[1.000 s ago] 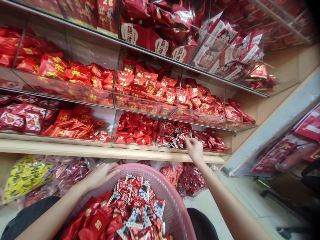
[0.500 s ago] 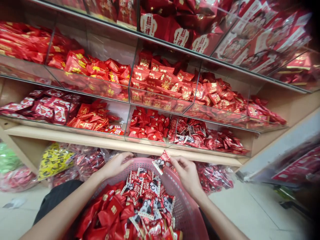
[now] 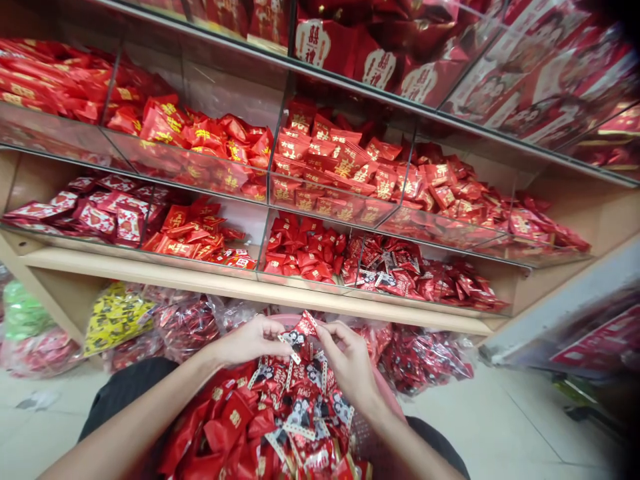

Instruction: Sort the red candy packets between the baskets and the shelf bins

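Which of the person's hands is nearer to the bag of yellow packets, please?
Left. The left hand is to the picture-right of the bag of yellow packets; the right hand is farther right, beyond the left one.

Red-and-white packet (image 3: 299,338), tilted, over pink basket (image 3: 389,395)

Left hand (image 3: 253,343) and right hand (image 3: 350,367) both bare. Left forearm (image 3: 150,410) and right forearm (image 3: 407,440) uncovered as far as they show; slim, smooth in outline, tapering to narrow wrists. Fingers slender; nails too blurred to judge. Dark cloth, black or nearly so, over the left knee (image 3: 125,393), rounded outline. Similar dark cloth at right knee (image 3: 437,447), smaller patch visible. Weave unclear.
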A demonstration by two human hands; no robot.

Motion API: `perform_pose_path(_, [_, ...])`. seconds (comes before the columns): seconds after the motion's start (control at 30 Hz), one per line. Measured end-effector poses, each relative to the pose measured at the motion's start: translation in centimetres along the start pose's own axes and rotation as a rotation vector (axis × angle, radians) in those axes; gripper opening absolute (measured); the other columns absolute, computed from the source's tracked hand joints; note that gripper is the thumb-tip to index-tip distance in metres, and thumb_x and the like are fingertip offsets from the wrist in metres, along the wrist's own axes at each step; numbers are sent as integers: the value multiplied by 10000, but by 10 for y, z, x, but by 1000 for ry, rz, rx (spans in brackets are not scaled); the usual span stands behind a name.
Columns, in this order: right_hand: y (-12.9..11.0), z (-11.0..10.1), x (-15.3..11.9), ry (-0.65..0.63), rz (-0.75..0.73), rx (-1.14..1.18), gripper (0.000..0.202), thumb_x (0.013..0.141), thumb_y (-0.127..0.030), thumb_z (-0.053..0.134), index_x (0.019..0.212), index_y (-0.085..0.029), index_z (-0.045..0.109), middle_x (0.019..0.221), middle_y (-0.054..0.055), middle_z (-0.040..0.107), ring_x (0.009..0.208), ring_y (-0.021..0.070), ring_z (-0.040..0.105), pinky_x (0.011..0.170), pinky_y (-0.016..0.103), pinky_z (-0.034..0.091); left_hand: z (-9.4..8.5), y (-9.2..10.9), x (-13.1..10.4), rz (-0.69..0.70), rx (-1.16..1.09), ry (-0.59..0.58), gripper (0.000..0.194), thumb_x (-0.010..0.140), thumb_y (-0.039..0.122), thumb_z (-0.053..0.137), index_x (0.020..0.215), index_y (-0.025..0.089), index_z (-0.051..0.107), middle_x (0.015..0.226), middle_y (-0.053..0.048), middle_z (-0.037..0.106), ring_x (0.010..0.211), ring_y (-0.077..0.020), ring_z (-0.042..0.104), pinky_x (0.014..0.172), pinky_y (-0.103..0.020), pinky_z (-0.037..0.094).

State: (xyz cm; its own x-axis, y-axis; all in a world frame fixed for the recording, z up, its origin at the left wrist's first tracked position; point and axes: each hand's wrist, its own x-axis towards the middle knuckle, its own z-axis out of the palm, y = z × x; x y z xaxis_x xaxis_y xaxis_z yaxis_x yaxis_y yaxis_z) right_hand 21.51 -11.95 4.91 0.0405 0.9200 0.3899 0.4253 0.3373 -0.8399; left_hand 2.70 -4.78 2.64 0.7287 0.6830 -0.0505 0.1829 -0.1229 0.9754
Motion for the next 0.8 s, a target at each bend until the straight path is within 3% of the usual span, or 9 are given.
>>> perform_pose_path(0.17, [0,-5,-4,5,8,-51,264,846,-351,439,690,-193,582,696,11,573,675,137,499,642,243,388,1,-1,-1,-14,-81,-56,265,682,370,632,800,134,643,743,-6,665,689,-116,575,676,-228,449])
perform_pose_path(0.43, [6,-15,-7,-96,-2,-109,272,848,-353,435,681,-189,574,680,2,560,655,127,494,620,229,373,-2,-1,-2,-10,56,-99,233,671,353,638,668,129,573,603,50,542,563,-58,462,535,-162,366])
perform_pose_path(0.57, [14,-13,-7,-76,87,-1,296,828,-410,453,685,-181,576,672,-3,567,644,128,492,603,224,385,-2,-3,2,29,85,-44,285,689,405,612,652,125,573,578,49,532,544,-57,448,529,-166,356])
perform_pose_path(0.8, [31,-6,-4,-50,236,223,343,753,-491,527,662,-169,597,619,-10,576,587,121,490,561,226,385,-7,-2,5,34,35,77,330,729,455,557,714,131,616,629,3,626,595,-100,553,604,-209,439])
